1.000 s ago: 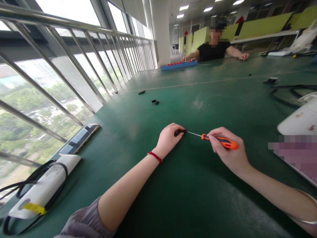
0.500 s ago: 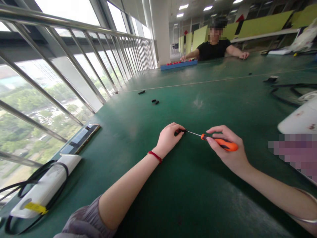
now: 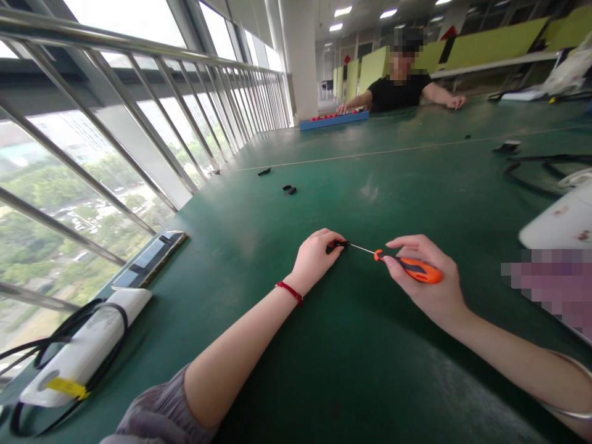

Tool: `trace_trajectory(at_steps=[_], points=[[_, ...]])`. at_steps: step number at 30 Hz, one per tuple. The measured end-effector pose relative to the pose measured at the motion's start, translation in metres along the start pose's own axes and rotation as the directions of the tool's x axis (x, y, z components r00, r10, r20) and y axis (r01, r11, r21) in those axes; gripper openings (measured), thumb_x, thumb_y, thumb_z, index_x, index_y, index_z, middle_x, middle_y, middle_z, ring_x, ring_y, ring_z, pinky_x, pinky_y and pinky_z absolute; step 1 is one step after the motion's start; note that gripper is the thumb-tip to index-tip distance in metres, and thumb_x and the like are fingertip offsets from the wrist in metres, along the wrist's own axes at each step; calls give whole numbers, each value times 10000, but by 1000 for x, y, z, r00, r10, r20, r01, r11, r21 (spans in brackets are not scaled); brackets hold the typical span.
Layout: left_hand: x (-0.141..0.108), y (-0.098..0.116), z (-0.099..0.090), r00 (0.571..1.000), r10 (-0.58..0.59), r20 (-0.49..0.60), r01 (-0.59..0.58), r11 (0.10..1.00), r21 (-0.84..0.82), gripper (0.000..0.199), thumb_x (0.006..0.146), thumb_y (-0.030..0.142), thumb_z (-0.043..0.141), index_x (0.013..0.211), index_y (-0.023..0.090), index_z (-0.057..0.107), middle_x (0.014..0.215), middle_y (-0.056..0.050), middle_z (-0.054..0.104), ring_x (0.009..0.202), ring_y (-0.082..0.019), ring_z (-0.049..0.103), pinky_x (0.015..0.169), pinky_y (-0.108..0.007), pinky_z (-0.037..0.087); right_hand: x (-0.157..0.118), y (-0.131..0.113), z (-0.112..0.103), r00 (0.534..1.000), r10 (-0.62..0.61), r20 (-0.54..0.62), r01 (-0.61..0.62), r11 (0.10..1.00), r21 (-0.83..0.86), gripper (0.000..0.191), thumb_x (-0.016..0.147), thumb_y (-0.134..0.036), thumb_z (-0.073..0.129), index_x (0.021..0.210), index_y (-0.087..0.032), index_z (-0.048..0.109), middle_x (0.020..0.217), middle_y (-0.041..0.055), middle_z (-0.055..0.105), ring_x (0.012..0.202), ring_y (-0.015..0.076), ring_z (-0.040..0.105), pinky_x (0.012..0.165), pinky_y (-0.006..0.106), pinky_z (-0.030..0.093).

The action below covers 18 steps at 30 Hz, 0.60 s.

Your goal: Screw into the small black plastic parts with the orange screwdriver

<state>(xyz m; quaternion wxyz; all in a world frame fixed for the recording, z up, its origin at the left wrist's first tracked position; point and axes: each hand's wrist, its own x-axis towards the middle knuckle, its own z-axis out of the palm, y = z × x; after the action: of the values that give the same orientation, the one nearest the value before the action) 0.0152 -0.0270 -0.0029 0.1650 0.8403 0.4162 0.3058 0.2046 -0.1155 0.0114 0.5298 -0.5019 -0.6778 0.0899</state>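
Note:
My left hand [image 3: 317, 256] pinches a small black part [image 3: 341, 244] between thumb and fingers, low over the green table [image 3: 259, 345]. Its exact kind is too small to tell. In my right hand [image 3: 430, 280] lies an orange and black screwdriver [image 3: 419, 270], with the thumb and fingers around its handle. The thin metal shaft points left, and its tip meets the right end of the black part. Farther up the table are small black pieces [image 3: 289, 190] and another black piece [image 3: 264, 171].
Along the left edge lie a phone [image 3: 150, 259] and a white power strip [image 3: 87, 348] with black cable, beside a metal railing [image 3: 139, 80]. A white object [image 3: 562, 219] stands at right. At the far end, a person [image 3: 400, 92] sits by a blue tray [image 3: 335, 121] holding red items.
The screwdriver handle has turned slightly in my right hand, and the fingers have shifted a little. My left hand and the black part stay in place.

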Motion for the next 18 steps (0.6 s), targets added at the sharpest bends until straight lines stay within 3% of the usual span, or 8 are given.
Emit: trace_trajectory(at_steps=[5, 8, 12, 18], points=[[-1, 0, 0, 1000, 6, 1, -6, 1000, 15, 155, 834, 187, 547, 933, 192, 666, 910, -19, 642, 808, -141, 589, 719, -259, 487, 1, 2, 2, 993, -37, -116, 40, 999, 30, 211, 759, -233, 608, 945, -260, 511, 723, 0, 579, 603, 158, 595, 612, 313, 513], [-1, 1, 0, 1000, 7, 3, -7, 1000, 21, 157, 834, 182, 545, 933, 194, 665, 921, -19, 642, 818, -142, 588, 722, -259, 487, 2, 3, 2, 1000, 9, -27, -6, 996, 86, 223, 769, -254, 597, 970, -253, 500, 641, -22, 552, 552, 156, 573, 551, 304, 492], [-1, 1, 0, 1000, 9, 4, -9, 1000, 29, 158, 835, 181, 543, 933, 194, 666, 925, -21, 643, 824, -144, 589, 732, -260, 488, 0, 0, 0, 998, 34, 50, -36, 999, 34, 77, 800, -276, 574, 858, -246, 535, 615, -18, 596, 545, 153, 602, 494, 271, 464], [-1, 2, 0, 1000, 9, 0, -9, 999, 41, 154, 832, 179, 551, 936, 191, 665, 914, -19, 641, 817, -142, 588, 724, -260, 488, 1, 5, 2, 990, -82, -113, 88, 995, 45, 251, 740, -184, 624, 969, -244, 539, 754, -5, 571, 615, 137, 587, 595, 279, 510]])
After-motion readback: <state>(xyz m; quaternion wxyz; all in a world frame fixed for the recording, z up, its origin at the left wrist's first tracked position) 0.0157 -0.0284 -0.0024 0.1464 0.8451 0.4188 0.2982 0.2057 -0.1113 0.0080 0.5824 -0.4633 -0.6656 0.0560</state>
